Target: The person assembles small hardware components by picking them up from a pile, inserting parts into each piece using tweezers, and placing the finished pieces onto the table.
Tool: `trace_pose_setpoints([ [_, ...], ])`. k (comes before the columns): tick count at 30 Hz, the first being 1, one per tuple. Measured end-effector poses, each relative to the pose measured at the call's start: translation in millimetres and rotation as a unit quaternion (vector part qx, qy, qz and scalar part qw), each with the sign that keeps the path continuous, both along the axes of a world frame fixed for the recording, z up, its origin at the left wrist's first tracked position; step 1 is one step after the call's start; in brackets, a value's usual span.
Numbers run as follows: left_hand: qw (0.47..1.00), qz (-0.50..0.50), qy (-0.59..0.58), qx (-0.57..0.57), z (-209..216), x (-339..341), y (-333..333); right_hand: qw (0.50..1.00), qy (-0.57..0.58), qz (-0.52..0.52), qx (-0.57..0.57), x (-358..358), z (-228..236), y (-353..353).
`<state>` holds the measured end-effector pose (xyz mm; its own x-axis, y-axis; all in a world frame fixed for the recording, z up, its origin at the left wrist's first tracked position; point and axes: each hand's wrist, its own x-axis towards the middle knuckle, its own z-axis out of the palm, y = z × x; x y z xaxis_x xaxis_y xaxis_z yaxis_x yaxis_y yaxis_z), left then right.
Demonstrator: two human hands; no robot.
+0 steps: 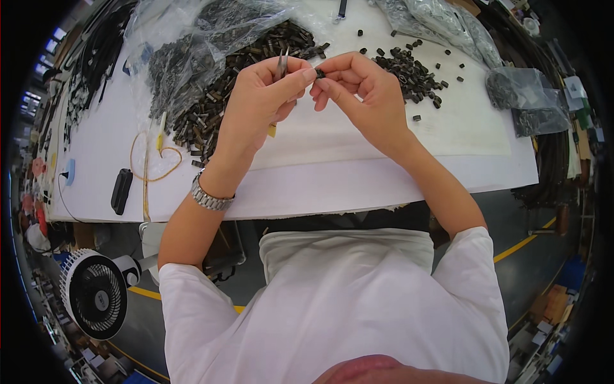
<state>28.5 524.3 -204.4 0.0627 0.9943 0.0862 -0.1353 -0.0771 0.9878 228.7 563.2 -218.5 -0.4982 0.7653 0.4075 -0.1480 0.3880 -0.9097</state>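
Note:
My left hand (265, 93), with a metal-banded watch (211, 195) on its wrist, is closed around small snips (282, 66). Their two pointed metal blades stick up past the fingers, and a bit of yellow shows below the palm. The same hand's thumb and forefinger meet at a small black piece (320, 73). From the other side my right hand (368, 96) pinches that piece between thumb and forefinger, its other fingers curled. Fingertips cover most of the piece, so its exact shape is hidden. Both hands are above the white-covered table (300, 179).
A large heap of dark short pieces (198, 121) lies left, partly under clear plastic (185, 57). A smaller pile of black pieces (409, 73) lies right, near plastic bags (527, 99). A black oblong object (121, 191), an orange cord (157, 176) and a fan (96, 294) are left.

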Motion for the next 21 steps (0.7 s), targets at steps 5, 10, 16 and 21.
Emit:
trace_pose_setpoints([
  [5, 0.975, -0.113, -0.160, -0.104, -7, -12, 3, 0.999, -0.040, 0.013, -0.003, 0, -1, 1],
  [10, 0.992, -0.072, -0.086, -0.054, -4, -9, 4, 1.000, -0.001, 0.013, 0.003, -3, 3, -1],
  [16, 0.999, -0.037, 0.033, 0.014, 4, -12, 3, 0.998, 0.000, 0.053, -0.046, 2, 7, 5],
  [21, 0.977, 0.019, 0.165, 0.136, 4, -4, -2, 0.967, 0.050, 0.148, -0.203, 14, 5, 23],
])
